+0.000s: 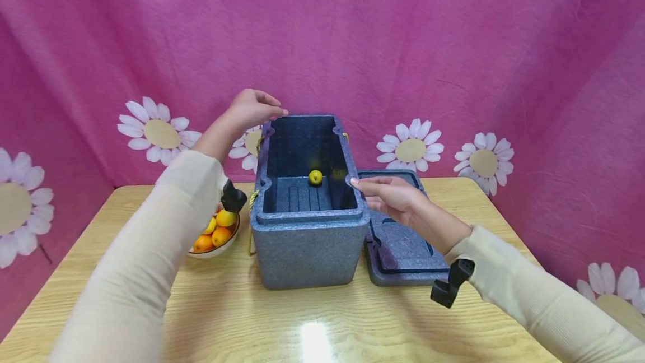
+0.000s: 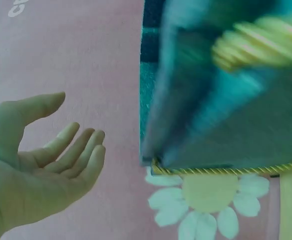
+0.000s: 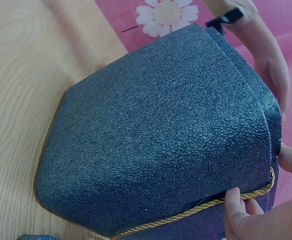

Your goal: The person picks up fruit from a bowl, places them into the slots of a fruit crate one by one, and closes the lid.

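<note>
A dark grey foam cooler box (image 1: 309, 256) stands uncovered on the table, with a small yellow fruit (image 1: 315, 177) on its floor. Over the box's far left corner is my left hand (image 1: 254, 110). Its fingers are loosely bent and hold nothing in the left wrist view, where the hand (image 2: 51, 165) appears beside the box. My right hand (image 1: 395, 198) grips the box's right rim, thumb on top and fingers down the outer side. In the right wrist view those fingers (image 3: 238, 212) lie by a yellow twisted rope (image 3: 185, 215) along the box's side.
A bowl (image 1: 221, 249) of oranges and yellow fruit sits left of the box, partly hidden by my left sleeve. To the right lies the box's grey lid (image 1: 403, 242), partly under my right arm. A pink curtain (image 1: 322, 32) with daisies hangs behind the wooden table (image 1: 242, 318).
</note>
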A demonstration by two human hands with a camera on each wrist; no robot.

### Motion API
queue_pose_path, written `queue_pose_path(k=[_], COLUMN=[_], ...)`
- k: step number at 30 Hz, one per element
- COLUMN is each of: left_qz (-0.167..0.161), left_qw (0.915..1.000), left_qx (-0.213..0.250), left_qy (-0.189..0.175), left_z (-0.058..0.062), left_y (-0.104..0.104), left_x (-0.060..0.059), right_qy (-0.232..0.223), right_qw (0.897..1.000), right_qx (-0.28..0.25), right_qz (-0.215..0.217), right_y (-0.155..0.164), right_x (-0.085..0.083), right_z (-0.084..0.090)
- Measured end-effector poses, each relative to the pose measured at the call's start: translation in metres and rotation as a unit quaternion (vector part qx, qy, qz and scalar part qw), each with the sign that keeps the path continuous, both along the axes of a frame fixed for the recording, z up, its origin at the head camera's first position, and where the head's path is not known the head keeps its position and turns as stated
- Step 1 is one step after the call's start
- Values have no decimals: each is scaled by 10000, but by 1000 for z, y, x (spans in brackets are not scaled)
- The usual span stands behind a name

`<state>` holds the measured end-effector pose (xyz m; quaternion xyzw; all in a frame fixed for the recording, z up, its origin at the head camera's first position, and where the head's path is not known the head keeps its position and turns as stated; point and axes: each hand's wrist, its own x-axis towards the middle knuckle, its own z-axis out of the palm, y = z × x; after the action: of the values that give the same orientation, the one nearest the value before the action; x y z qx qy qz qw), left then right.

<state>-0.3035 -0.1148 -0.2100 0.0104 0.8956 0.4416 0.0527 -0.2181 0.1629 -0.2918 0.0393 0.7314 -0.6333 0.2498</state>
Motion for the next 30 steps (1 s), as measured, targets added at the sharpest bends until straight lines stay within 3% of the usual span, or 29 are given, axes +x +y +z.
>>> queue_pose_path(k=[5,11,16,22,30], left_qz=[-285,-444,-124,295,406], left_qw=[9987,9958,9952,9953,9958], left_qx=[243,6,55,-83,-456], left_qy=[334,801,973,917,678], left_z=[-17,-42,-66,-99,-131], left_y=[-19,-46,-71,-105,-138], left_x=[15,36,50,61,82], right_qy=[2,18,29,35,53], right_qw=[10000,10000,10000,10000,10000], right_qx=[8,-23,-16,-16,-1], right_qz=[-5,-45,-61,-69,-40], right_y=[1,0,1,2,2], right_x=[0,0,-1,-1,0], right_z=[0,0,1,0,0])
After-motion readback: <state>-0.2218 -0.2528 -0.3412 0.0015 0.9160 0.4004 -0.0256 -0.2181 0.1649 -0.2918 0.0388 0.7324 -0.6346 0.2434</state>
